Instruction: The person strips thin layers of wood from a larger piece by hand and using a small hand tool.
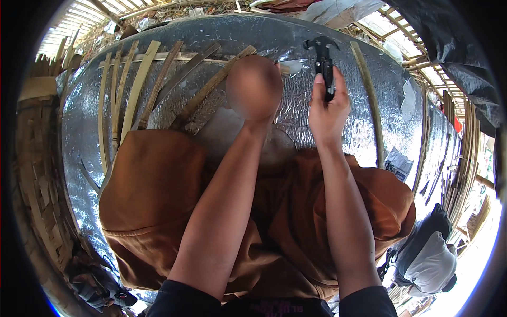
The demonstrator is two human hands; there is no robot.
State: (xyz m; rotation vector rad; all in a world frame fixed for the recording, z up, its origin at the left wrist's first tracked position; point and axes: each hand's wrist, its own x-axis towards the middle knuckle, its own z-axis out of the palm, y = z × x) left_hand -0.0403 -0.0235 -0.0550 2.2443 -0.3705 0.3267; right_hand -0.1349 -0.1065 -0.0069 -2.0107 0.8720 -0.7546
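My right hand (330, 111) is closed round the handle of a small black claw hammer (323, 58), which looks like a folding multi-tool. Its head points up, away from me. To its left, my left hand (254, 87) is raised over the silver sheet (301, 113). A round blur covers its fingers, so whether it grips anything is hidden. A short pale strip (291, 66) shows just right of that hand; I cannot tell whether the hand touches it. Brown cloth (158, 179) covers my spread legs beneath both forearms.
Several bamboo strips (138, 90) lie on the sheet at the left, some across a thin crosspiece. A long bamboo stick (369, 100) lies right of the hammer. Woven bamboo (45, 195) stands along the left edge. A grey-white bundle (430, 261) sits at the lower right.
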